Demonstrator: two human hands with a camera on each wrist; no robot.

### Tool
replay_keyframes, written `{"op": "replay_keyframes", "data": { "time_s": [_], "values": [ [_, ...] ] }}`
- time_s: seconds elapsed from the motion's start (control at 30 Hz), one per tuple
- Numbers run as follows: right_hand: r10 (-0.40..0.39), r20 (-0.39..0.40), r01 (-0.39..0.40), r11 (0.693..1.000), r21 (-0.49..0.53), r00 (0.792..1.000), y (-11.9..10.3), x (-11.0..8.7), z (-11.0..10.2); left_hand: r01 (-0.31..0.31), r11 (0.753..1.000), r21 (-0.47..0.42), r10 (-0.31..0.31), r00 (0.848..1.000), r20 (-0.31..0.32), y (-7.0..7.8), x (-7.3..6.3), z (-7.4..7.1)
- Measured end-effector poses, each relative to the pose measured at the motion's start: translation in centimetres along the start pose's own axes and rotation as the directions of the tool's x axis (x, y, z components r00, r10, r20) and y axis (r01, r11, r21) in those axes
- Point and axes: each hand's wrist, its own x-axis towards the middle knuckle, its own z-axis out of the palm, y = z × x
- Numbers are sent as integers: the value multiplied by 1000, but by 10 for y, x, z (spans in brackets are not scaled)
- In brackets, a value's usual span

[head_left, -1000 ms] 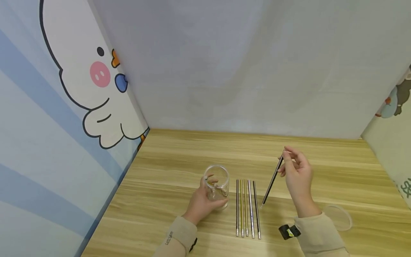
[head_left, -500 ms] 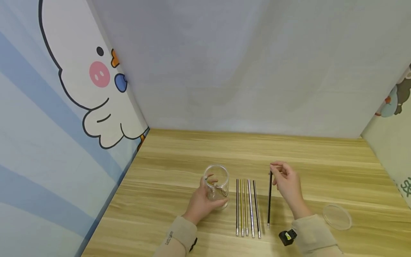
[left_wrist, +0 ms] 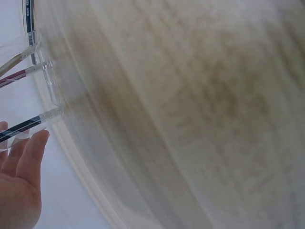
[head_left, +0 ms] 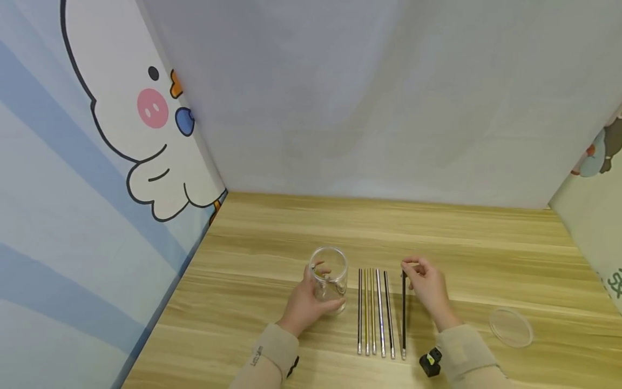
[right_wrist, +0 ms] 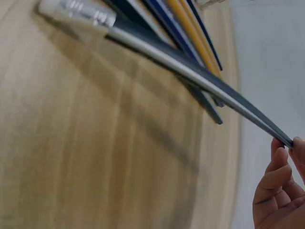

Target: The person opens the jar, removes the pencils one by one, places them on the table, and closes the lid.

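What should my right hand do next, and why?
Probably lower the held pencil flat onto the table, beside the row: your right hand pinches one end, which looks raised in the right wrist view, and it roughly parallels the row.

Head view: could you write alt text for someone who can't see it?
A person's right hand pinches the far end of a dark pencil beside five pencils lying in a row, while the left hand grips a clear jar on a wooden table.

On the counter (head_left: 272, 243), the container (head_left: 331, 290) stands left of a row of five pencils (head_left: 373, 312); a sixth pencil (head_left: 404, 313) is just right of them, the lid (head_left: 512, 328) lies farther right, and a wall (head_left: 359, 108) stands behind
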Motion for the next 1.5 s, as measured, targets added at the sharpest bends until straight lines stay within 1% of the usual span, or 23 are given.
{"op": "replay_keyframes", "data": {
  "time_s": [0.2,0.4,0.67,0.9,1.1,1.33,1.5],
  "values": [
    [32,5,-32,999,-4,999,9,6,10,3,1000,-5,-3,1000,2,0,0,-1],
    [10,-3,-10,999,-30,1000,15,13,17,2,1000,-8,-2,1000,1,-1,0,-1],
    [4,17,-2,995,-99,1000,25,21,24,0,1000,-16,0,1000,7,-2,1,0],
    [19,27,-15,993,-120,999,26,25,26,-2,1000,-13,2,1000,9,-3,2,1],
    [28,25,-24,986,-163,999,27,27,28,9,1000,-8,-9,1000,11,-2,1,1],
    [6,27,1,970,-244,1000,28,27,29,11,1000,-20,-11,1000,6,0,1,0],
    [13,32,-5,968,-250,999,27,25,28,27,999,-16,-27,1000,8,0,0,1]
  ]
}}
